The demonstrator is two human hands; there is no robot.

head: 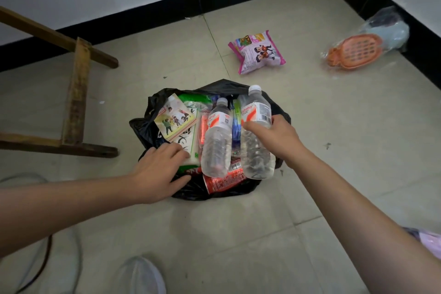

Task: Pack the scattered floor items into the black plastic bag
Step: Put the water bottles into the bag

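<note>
Under the right hand [272, 137] sits the black plastic bag [238, 87], slumped open on the floor [262, 222] and heaped high. That hand is wrapped around a water bottle [256, 145], fingers over its labelled upper half, holding it at the right of the pile, cap pointing away. Just to its left lies a second water bottle [217, 141], loose on top. The left hand [157, 172] is down at the near-left rim, fingertips over a white pack [189, 141], thumb on black plastic. Whether it pinches the rim or only presses, I cannot tell.

Now the worry: this bag has almost no standing wall. Bottles are round and smooth, so the held one, let go on top of the heap, could roll toward the near rim. A red can [224, 182], near the left hand's thumb, already lies right at that sagging edge, and one nudge might send it out. Room looks tight for what remains, too.

The count: two water bottles, one red can, one white pack, one cartoon-printed leaflet [175, 119], plus green and blue packets I can't count. Well beyond the right hand, two items wait on the floor: one pink snack packet [256, 51] and one orange plastic piece in clear wrap [355, 51].
</note>
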